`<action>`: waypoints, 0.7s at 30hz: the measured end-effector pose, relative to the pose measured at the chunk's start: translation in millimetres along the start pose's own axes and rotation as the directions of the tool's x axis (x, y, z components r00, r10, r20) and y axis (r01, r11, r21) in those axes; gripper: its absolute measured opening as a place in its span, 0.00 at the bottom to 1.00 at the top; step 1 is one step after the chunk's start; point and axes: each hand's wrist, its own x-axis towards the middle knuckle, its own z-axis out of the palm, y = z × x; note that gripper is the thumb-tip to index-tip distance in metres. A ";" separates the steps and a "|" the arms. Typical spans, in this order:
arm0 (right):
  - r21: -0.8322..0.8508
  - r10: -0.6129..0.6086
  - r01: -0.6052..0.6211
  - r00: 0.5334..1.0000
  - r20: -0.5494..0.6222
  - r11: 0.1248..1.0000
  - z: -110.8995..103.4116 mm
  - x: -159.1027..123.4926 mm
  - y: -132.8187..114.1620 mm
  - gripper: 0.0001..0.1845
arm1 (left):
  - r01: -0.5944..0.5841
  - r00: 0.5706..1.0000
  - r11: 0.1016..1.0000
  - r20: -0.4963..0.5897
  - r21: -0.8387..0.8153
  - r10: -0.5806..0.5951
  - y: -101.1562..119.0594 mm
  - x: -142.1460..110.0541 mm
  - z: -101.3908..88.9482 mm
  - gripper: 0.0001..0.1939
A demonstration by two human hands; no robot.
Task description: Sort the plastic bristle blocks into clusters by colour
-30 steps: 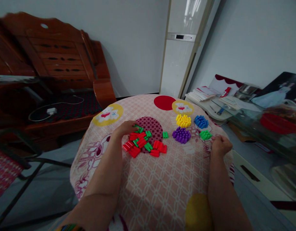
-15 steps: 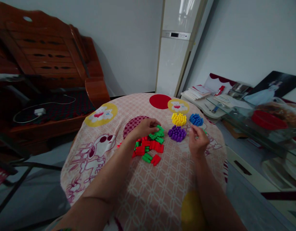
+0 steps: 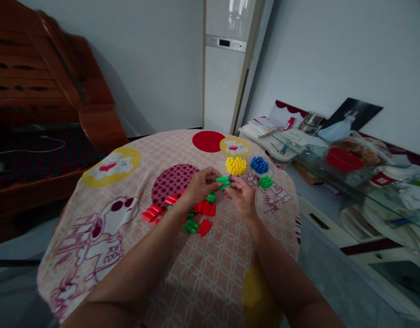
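Observation:
A green ridged plastic building block (image 3: pixel 223 182) is held between my two hands above the table. My left hand (image 3: pixel 203 186) pinches its left end. My right hand (image 3: pixel 242 196) has its fingers closed on the right end. Red blocks (image 3: pixel 206 208) and a few green blocks (image 3: pixel 191 225) lie loose below and left of my hands. Behind my right hand only a little of the purple cluster (image 3: pixel 234 178) shows. Beyond are a yellow cluster (image 3: pixel 236 166), a blue cluster (image 3: pixel 259 165) and a small green cluster (image 3: pixel 265 182).
A patterned cloth (image 3: pixel 210 278) covers the round table. To the right stands a glass-topped cabinet with papers (image 3: pixel 261 126) and a red bowl (image 3: pixel 345 159). A wooden bench (image 3: pixel 100 123) is at the left, and a tall white appliance (image 3: pixel 225 82) stands behind the table.
My right hand has moved left from beside the blue cluster to meet my left hand at the green block. The small green cluster is now uncovered. The view has turned right.

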 end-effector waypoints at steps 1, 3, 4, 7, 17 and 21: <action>0.032 0.026 -0.025 0.999 -0.023 0.999 -1.5 2.1 -0.6 0.21 | -0.003 1.000 1.000 0.002 0.030 0.003 -1.3 0.1 1.4 0.14; 0.074 0.062 -0.057 0.995 -0.077 0.996 -6.0 7.1 -1.6 0.17 | -0.018 1.000 0.996 0.019 0.091 0.016 -3.7 0.1 3.0 0.14; 0.083 0.066 -0.056 0.991 -0.113 0.995 -9.9 10.1 -1.9 0.17 | -0.033 0.999 0.992 0.024 0.122 0.030 -4.6 0.2 2.6 0.13; 0.056 0.002 0.015 0.959 -0.284 0.998 -33.2 20.7 -2.0 0.17 | -0.064 0.998 0.965 -0.001 0.253 0.067 -7.0 1.3 -5.2 0.14; -0.667 -0.466 -0.143 0.608 -0.642 0.731 -150.7 37.1 11.1 0.08 | 0.089 0.995 0.461 -0.058 0.883 -0.082 -20.0 3.0 -56.6 0.12; -0.741 -0.408 -0.264 0.698 -0.588 0.617 -156.1 41.9 24.5 0.05 | 0.063 0.976 0.372 0.020 0.926 -0.215 -21.2 2.1 -58.4 0.12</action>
